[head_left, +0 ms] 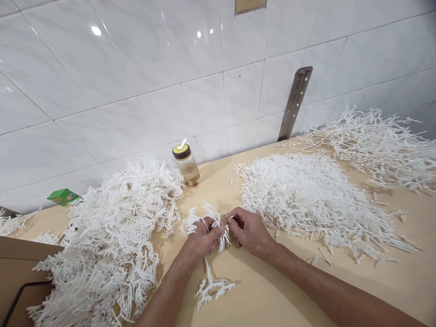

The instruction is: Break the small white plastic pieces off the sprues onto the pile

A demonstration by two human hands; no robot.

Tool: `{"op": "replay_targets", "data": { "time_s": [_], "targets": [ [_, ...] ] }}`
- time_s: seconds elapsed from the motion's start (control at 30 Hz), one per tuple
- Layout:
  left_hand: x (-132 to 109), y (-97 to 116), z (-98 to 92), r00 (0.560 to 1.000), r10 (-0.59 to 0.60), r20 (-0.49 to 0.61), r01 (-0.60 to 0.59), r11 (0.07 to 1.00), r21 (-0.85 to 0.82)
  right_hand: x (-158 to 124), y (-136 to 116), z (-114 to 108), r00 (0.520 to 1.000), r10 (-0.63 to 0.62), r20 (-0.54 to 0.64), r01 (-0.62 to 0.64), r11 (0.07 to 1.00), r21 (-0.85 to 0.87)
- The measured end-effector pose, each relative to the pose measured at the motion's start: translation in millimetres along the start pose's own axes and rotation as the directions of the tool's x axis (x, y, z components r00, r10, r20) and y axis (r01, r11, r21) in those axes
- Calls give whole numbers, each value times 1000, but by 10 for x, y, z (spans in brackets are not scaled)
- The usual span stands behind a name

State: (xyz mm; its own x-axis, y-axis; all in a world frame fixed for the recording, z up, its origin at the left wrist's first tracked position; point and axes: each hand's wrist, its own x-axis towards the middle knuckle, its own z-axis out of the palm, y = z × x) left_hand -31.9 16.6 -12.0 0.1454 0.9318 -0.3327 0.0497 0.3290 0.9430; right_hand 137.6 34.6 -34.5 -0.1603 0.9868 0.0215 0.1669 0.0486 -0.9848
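My left hand (201,241) is closed around a white branching plastic stem (214,287). Feathery tufts of this stem stick out above and beside the fingers, and its forked lower end shows below the hand, over the table. Close by on the right, my right hand (255,235) is pinched at a tuft's edge, with a small white sprig (230,217) between thumb and fingers. Part of the grip is hidden by the knuckles. A large heap of white tufted pieces (112,240) lies left of my left hand, and a pile of loose white sprigs (299,200) lies beyond my right hand.
The tan table (259,290) meets a tiled wall. A clear jar with a dark and yellow lid (187,165) stands behind my hands. Bare white branches (381,150) lie far right, near a metal bracket (294,104). A green packet (63,196) and cardboard box (23,281) are left.
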Motion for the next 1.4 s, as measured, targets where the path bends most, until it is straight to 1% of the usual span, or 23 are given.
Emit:
{"op": "replay_targets", "data": {
  "time_s": [0.07, 0.13, 0.3, 0.33, 0.4, 0.5, 0.57, 0.6, 0.67, 0.77, 0.87, 0.93, 1.0, 1.1, 1.2, 1.3, 1.33, 1.37, 1.4],
  "targets": [
    [-15, 4, 14, 999, -13, 30, 12, 1000, 18, 35, 7, -16, 996, 36, -86, -39, 999, -24],
    [-9, 15, 25, 1000, -7, 21, 7, 1000, 12, 62, 4, -41, 989, 80, -120, -79, 997, 11],
    [44, 38, 35, 991, 57, -121, -76, 983, -167, 38, -36, -91, 976, 142, -166, -124, 986, 113],
    [49, 35, 37, 989, 64, -134, -88, 979, -184, 29, -45, -98, 976, 148, -160, -128, 983, 130],
    [51, 25, 38, 989, 63, -133, -89, 976, -199, 19, -60, -110, 981, 160, -107, -138, 972, 190],
    [45, 10, 31, 991, 61, -121, -85, 977, -198, 25, -64, -119, 986, 165, -37, -145, 936, 321],
    [42, 7, 25, 992, 65, -104, -82, 982, -172, 29, -54, -119, 988, 146, -55, -117, 924, 365],
    [41, 6, 24, 994, 63, -91, -77, 985, -155, 27, -49, -117, 990, 127, -68, -95, 929, 358],
    [42, -2, 30, 995, 61, -81, -71, 990, -121, 9, -40, -104, 994, 73, -81, -47, 956, 289],
    [54, -45, 53, 991, 90, -103, -95, 994, -46, -35, -33, -58, 999, -17, -38, 22, 991, 128],
    [84, -121, 66, 984, 138, -109, -137, 990, 14, -63, -22, -1, 995, -101, -18, 101, 995, -12],
    [103, -162, 65, 983, 152, -103, -150, 988, 31, -65, -13, 22, 990, -138, -35, 136, 989, -60],
    [109, -174, 63, 983, 155, -99, -152, 987, 44, -62, -13, 29, 988, -147, -44, 143, 987, -76],
    [86, -139, 67, 981, 161, -113, -150, 984, 99, -71, -36, 24, 989, -144, -41, 139, 985, -101],
    [59, -95, 74, 974, 175, -146, -151, 975, 164, -90, -69, 31, 978, -200, -52, 188, 967, -173],
    [65, -100, 81, 975, 141, -171, -117, 983, 144, -86, -74, 58, 950, -303, -76, 270, 919, -286],
    [72, -112, 84, 976, 116, -182, -96, 989, 115, -76, -64, 65, 944, -315, -96, 272, 911, -310],
    [78, -125, 88, 977, 89, -193, -76, 994, 74, -62, -49, 68, 947, -297, -124, 247, 917, -314],
    [82, -136, 93, 976, 65, -206, -62, 998, 23, -45, -30, 64, 956, -247, -157, 193, 936, -295]
  ]
}}
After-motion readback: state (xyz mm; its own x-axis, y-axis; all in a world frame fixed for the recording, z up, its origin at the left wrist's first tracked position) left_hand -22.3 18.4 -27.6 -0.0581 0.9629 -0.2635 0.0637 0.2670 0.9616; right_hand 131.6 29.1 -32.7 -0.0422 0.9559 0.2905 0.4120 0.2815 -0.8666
